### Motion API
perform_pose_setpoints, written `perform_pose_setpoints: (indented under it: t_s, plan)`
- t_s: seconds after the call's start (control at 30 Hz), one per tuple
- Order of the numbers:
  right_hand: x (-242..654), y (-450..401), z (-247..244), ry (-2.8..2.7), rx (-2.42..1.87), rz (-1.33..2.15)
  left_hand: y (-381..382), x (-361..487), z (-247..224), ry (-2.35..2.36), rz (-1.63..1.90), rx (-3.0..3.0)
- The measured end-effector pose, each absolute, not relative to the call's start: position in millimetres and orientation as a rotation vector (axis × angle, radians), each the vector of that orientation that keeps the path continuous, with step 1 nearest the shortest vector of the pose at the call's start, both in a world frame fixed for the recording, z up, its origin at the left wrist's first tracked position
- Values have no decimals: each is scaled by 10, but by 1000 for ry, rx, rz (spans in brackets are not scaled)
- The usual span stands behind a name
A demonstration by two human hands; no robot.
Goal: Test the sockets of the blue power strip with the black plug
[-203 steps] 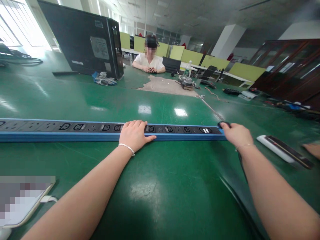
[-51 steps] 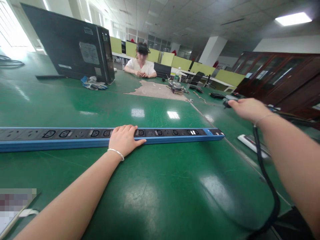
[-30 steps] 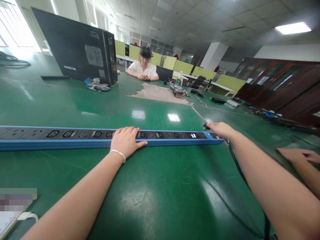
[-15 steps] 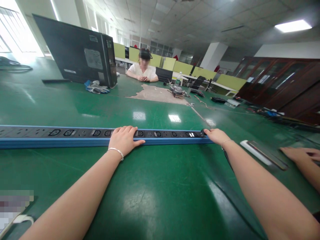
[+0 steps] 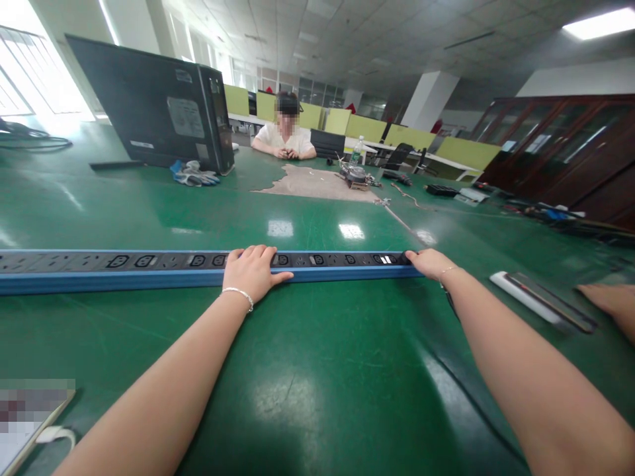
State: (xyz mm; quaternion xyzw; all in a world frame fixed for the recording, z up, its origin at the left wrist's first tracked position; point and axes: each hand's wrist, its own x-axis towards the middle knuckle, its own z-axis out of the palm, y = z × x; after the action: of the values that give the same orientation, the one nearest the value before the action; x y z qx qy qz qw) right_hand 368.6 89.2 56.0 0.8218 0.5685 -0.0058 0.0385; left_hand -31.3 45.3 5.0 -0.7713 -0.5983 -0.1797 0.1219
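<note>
A long blue power strip (image 5: 327, 273) with a row of black sockets lies across the green table. My left hand (image 5: 253, 270) lies over its middle, fingers across the sockets and thumb along the near side, gripping it. At the strip's right end, my right hand (image 5: 429, 262) is closed on a black plug (image 5: 406, 258), mostly hidden by the fingers, at the last socket. How deep the plug sits I cannot tell. A black cable (image 5: 461, 383) runs under my right forearm towards the near edge.
A black computer tower (image 5: 143, 106) stands at the back left beside work gloves (image 5: 193, 174). Another person (image 5: 285, 135) sits across the table. A white-and-dark bar (image 5: 540, 301) and a co-worker's hand (image 5: 608, 301) are at right. A device with a white cable (image 5: 34, 416) lies front left.
The plug shows less above the strip than before, with my right hand still closed on it. The view has shifted slightly. At right, the co-worker's hand shows less.
</note>
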Motion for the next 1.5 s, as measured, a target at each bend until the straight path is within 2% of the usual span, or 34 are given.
perform_pose_setpoints:
  t_s: [0.1, 0.43, 0.73, 0.97, 1.5]
  plan:
    - [3668, 909, 567, 1665, 2520, -102, 461, -313, 41, -1728, -530, -2244]
    - [3635, 910, 483, 1684, 2580, 43, 475, -246, 7, -1783, -576, -2211]
    - [3698, 1080, 530, 1691, 2510, -44, 510, -237, -5, -1762, -569, -2227]
    - [3679, 969, 420, 1691, 2607, 20, 501, -237, 6, -1764, -571, -2245]
    - [3720, 1086, 496, 1727, 2522, 4, 516, -246, -24, -1744, -601, -2229]
